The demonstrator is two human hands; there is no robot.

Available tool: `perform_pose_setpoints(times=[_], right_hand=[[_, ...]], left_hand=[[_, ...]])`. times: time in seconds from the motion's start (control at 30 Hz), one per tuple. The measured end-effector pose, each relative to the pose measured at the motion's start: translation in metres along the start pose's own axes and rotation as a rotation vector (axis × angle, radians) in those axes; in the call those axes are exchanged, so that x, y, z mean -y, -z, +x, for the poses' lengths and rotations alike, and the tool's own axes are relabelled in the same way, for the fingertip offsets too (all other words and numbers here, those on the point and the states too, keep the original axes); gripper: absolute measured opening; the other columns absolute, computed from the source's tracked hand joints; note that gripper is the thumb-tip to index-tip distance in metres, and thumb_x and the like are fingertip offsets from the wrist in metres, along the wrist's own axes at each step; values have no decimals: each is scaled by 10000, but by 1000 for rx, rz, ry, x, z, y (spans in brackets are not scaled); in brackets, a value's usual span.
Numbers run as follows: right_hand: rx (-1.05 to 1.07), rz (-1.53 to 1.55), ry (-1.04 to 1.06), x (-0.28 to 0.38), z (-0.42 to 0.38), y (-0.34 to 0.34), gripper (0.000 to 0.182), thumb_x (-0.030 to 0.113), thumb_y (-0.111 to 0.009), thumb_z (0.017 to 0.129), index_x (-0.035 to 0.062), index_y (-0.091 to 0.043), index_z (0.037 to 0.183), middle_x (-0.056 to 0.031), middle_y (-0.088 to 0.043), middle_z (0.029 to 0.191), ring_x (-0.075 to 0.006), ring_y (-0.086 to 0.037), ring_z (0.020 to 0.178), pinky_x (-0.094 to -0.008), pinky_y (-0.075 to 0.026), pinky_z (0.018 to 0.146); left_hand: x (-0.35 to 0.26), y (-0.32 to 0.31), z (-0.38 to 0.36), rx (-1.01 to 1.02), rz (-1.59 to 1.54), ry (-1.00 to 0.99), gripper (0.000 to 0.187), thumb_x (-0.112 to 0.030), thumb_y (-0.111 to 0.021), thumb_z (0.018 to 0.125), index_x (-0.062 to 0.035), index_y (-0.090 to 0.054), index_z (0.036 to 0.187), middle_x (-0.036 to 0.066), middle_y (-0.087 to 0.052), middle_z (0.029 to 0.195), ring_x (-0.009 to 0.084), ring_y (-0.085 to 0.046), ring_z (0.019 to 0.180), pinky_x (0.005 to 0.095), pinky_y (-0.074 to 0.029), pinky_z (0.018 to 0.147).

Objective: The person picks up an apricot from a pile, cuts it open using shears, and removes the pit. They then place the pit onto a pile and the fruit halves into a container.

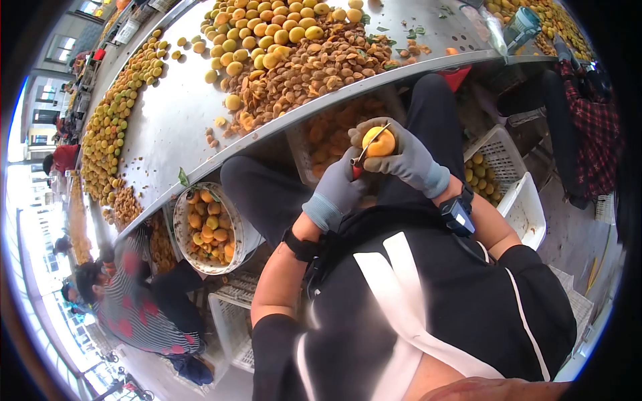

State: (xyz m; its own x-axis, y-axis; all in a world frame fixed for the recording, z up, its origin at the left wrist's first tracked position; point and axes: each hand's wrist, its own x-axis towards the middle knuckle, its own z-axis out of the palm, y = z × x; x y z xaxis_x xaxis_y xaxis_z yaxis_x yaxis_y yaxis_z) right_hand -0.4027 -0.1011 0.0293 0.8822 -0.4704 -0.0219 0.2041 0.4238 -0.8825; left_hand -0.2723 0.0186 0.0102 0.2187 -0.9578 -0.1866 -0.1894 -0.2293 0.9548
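Both my hands wear grey gloves and meet over my lap, just below the edge of a metal table [177, 110]. My left hand [336, 182] is closed around the red handle of a small knife [357, 171]. Its thin blade lies across a yellow-orange apricot [379, 144], touching or very close to its skin. Wrapped round that apricot from the right is my right hand [409, 159]. Under the table edge, partly hidden by my hands, a crate [299, 150] contains orange fruit pieces.
Whole apricots [267, 30] and a heap of brown pits [311, 73] lie on the table. A white bucket of apricots [251, 237] stands at left. At right are a crate with greenish fruit [498, 150] and a white container [525, 210]. People sit on both sides.
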Motion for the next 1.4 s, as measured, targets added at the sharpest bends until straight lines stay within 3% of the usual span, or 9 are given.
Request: perform_pose_setpoints(times=[0.07,0.13,0.33,0.53,0.87,0.93,1.07,1.17,1.4], right_hand=[[24,-199,28,1,1,-1,500,170,-686,875,48,-446,1296,-150,-537,1308,-235,-536,1221,-352,-456,987],[-105,231,-64,4,-1,-9,419,179,-657,901,79,-481,1268,-83,-602,1159,-170,-605,1039,-301,-508,886],[-74,198,-98,4,2,1,452,218,-671,897,81,-484,1284,-45,-603,1089,-126,-628,890,-274,-526,802],[-135,203,-4,-3,4,9,555,230,-705,869,43,-453,1326,-65,-605,1128,-132,-577,1046,-256,-458,927],[-202,-80,-7,7,3,12,477,245,-681,888,45,-483,1273,-62,-606,1100,-120,-613,935,-238,-494,746],[-120,259,-98,6,2,15,458,223,-673,895,45,-483,1272,-63,-607,1091,-115,-613,910,-227,-488,731],[-118,277,-108,7,3,7,451,249,-662,905,52,-484,1270,-70,-611,1078,-118,-616,891,-221,-483,717],[-216,-67,-18,1,3,7,431,291,-620,933,60,-487,1271,-62,-614,1057,-105,-608,824,-194,-466,664],[-108,322,-214,2,2,16,400,285,-623,932,61,-514,1244,-26,-612,978,-38,-545,701,-146,-393,533]], left_hand=[[-2,-3,2,7,-33,-1,286,-61,-601,884,-41,-558,1165,41,-642,1069,128,-583,964,283,-462,866],[-3,-11,2,20,-128,-14,314,-110,-608,863,-49,-512,1155,136,-670,988,276,-644,940,336,-482,823],[6,-7,4,-125,119,-3,230,-147,-601,895,-54,-509,1083,181,-656,899,335,-635,831,371,-483,748],[-4,-11,6,-191,217,-27,217,-158,-601,896,-58,-499,1059,207,-649,892,409,-618,854,424,-478,709],[-4,-10,7,-195,333,-10,185,-152,-592,889,-64,-495,1020,215,-646,892,424,-610,863,456,-474,701],[-7,-9,5,-205,344,-86,192,-154,-601,879,-68,-497,1015,216,-645,884,426,-609,861,465,-473,697],[-6,-8,7,-223,415,-64,194,-150,-606,867,-67,-497,1004,220,-642,878,428,-606,865,472,-475,696],[-2,-10,10,-215,428,-26,200,-145,-611,857,-65,-499,1002,218,-642,877,427,-606,869,475,-481,698],[-4,-9,9,-207,440,2,224,-131,-624,840,-68,-497,1013,225,-644,880,426,-611,872,477,-485,700]])
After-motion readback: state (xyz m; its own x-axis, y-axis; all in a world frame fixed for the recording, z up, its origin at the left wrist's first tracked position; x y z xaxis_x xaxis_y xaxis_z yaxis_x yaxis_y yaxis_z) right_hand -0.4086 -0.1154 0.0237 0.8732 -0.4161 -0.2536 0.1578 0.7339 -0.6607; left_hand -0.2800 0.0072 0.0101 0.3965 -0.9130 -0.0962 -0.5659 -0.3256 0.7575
